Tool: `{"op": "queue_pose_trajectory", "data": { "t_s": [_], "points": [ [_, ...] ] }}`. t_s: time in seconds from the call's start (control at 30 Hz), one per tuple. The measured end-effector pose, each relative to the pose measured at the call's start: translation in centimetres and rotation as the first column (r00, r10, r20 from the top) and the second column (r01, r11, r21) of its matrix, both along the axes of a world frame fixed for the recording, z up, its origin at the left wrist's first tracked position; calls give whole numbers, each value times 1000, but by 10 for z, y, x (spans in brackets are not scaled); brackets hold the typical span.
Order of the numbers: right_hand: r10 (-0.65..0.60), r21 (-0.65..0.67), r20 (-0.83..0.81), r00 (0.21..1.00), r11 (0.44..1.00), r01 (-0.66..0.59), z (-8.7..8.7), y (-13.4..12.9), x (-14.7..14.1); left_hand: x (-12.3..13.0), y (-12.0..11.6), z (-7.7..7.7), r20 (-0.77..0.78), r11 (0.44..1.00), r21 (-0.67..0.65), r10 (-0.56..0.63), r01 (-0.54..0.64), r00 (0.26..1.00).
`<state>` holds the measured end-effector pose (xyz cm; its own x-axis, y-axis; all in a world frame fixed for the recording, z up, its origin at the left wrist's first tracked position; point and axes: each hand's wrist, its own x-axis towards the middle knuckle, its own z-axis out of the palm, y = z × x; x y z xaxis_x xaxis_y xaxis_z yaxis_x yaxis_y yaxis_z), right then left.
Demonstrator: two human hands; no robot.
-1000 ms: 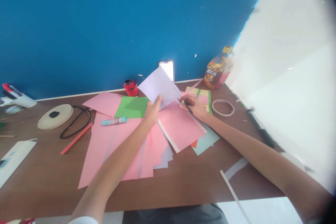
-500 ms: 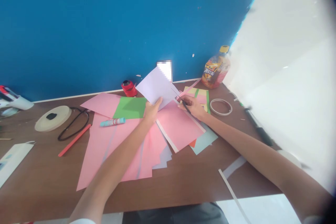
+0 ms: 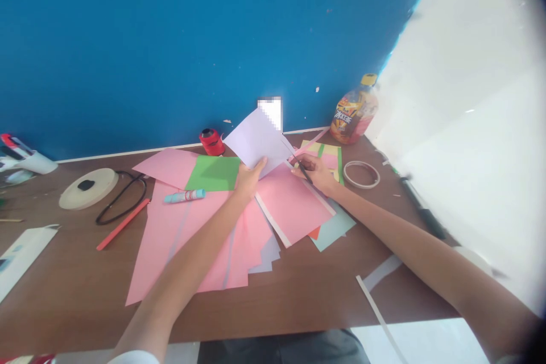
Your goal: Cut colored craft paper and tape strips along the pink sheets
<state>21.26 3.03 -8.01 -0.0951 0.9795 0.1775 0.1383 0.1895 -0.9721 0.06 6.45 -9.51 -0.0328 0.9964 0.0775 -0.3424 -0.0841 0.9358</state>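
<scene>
Two hands work over a big fan of pink paper (image 3: 205, 239) on a brown table (image 3: 63, 278). The left hand (image 3: 248, 178) holds one pale purple sheet of paper (image 3: 256, 139) up above the far edge of the fan. Its fingers (image 3: 259, 163) are close together and pinch the sheet, with the sheet tilted up. The right hand (image 3: 312, 172) holds one pair of small scissors (image 3: 303, 171). Its fingers (image 3: 307, 164) are curled in tight around them, and the thin blades reach the edge of the purple sheet. I cannot tell if the blades are open or if they are cutting.

The pink fan has many sheets, too many to count well. One green sheet (image 3: 212, 174) lies on its far side. One blue glue stick (image 3: 184, 196) lies on it, just by the green sheet. One pale blue sheet (image 3: 335, 227) pokes out from under its right side.

Past the far edge of the fan sit one red roll of tape (image 3: 212, 142) and one bottle with a yellow cap (image 3: 354, 111), by the blue wall (image 3: 170, 40). To the right of the fan are one small pile of yellow, pink and green paper (image 3: 322, 158) and one thin tape ring (image 3: 361, 174). To the left are one round cream lid (image 3: 89, 188), one black cord (image 3: 121, 200) and one orange stick (image 3: 123, 232).
</scene>
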Motion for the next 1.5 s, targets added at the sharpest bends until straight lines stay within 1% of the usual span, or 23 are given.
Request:
{"op": "queue_pose_trajectory", "data": {
  "t_s": [0.1, 0.4, 0.63, 0.83, 1.17, 1.5],
  "points": [
    [3, -2, -15, 1000, 1000, -3, 1, -1, -1, 0, 1, -1, -1, 1000, 8, -10, 10, 1000],
    [12, -12, -62, 998, 1000, -13, -4, -1, 0, 0, 1, 1, -20, 999, -20, 27, -27, 999],
    [-37, -3, -20, 999, 999, 37, 0, -2, -1, 0, 2, -2, -37, 999, 0, 42, -42, 998],
    [-51, 21, 6, 999, 998, 51, 3, -4, -2, -1, 2, -3, -49, 999, 7, 53, -53, 997],
    [-46, 46, 29, 998, 998, 45, -7, 1, 1, 0, 1, 0, -43, 998, -3, 67, -68, 997],
    [-61, 40, 46, 997, 997, 59, -10, 2, 1, -1, 0, 2, -57, 997, -5, 83, -83, 995]
  ]
}}
